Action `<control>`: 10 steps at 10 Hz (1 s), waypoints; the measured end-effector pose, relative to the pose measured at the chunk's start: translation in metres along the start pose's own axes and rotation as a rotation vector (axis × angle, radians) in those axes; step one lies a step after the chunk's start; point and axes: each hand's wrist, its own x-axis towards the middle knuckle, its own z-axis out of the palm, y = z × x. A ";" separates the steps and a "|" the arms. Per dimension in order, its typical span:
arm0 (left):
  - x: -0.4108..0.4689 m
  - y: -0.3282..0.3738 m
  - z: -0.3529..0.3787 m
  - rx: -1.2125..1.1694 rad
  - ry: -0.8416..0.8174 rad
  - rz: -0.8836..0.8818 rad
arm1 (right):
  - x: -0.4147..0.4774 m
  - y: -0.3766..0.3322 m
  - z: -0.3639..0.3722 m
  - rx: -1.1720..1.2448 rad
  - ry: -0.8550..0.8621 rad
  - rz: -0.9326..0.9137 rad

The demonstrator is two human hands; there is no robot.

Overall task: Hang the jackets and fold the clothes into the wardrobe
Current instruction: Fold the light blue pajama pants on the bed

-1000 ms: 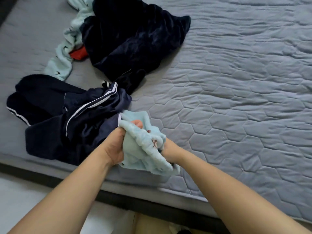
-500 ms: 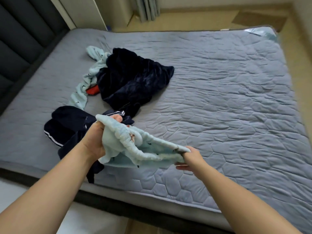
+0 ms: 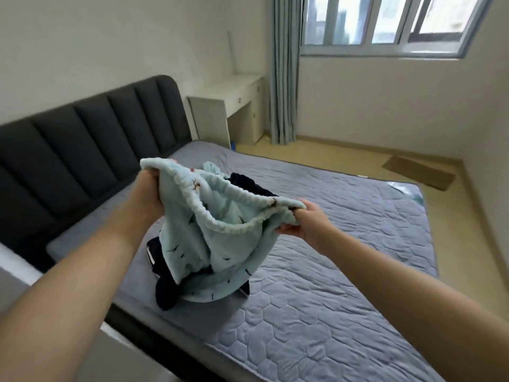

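Head view: you're holding the light blue fleece pajama bottoms (image 3: pixel 220 252) in the air, above the near left part of the bed (image 3: pixel 330 299).

Left hand (image 3: pixel 150 188): clamped on the left end of the elastic waistband (image 3: pixel 228 228), fingers curled round the fabric. It sits higher than your other hand.

Right hand (image 3: pixel 305 221): pinching the right end of the waistband, fingers curled in.

The waistband is pulled open between your two hands and sags in the middle, with the opening facing you. The rest of the garment hangs down bunched. Its lower edge reaches the dark clothes below, but I can't tell if it's touching them. The fabric has a small dark print, too small to identify.

On the bed:
- A navy garment with white stripes (image 3: pixel 165 296) lies on the mattress near the bed's near edge, under and behind the hanging bottoms.
- A second dark garment (image 3: pixel 248 186) lies farther back, mostly hidden behind the waistband.
- A bit of another light blue piece (image 3: pixel 210 168) shows just beside it.

The bed cover is grey and quilted with hexagon stitching. A dark padded headboard (image 3: pixel 82 139) runs along the left.

Room: a white desk (image 3: pixel 234 106) stands past the head of the bed, with a grey-blue curtain (image 3: pixel 285 78) next to it and a window (image 3: pixel 385 23) at the upper right. A flat cardboard piece (image 3: pixel 418 173) lies on the floor beyond the bed's far side.
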 end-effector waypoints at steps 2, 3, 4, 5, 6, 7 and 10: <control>-0.066 0.061 0.037 0.046 0.007 0.108 | -0.067 -0.094 -0.015 0.038 -0.038 -0.221; -0.084 0.078 0.057 0.254 -0.046 0.245 | -0.095 -0.127 -0.030 -0.030 -0.046 -0.288; -0.098 0.085 0.084 0.377 -0.094 0.367 | -0.117 -0.150 -0.046 -0.134 0.013 -0.312; -0.107 0.093 0.105 0.416 -0.150 0.503 | -0.134 -0.176 -0.066 -0.276 0.110 -0.338; -0.109 0.110 0.110 0.672 -0.174 0.744 | -0.153 -0.218 -0.097 -0.410 0.238 -0.377; -0.103 0.137 0.108 1.001 -0.142 1.103 | -0.182 -0.267 -0.131 -0.571 0.421 -0.376; -0.071 0.183 0.153 1.842 -0.331 1.599 | -0.256 -0.317 -0.186 -1.154 0.205 -0.423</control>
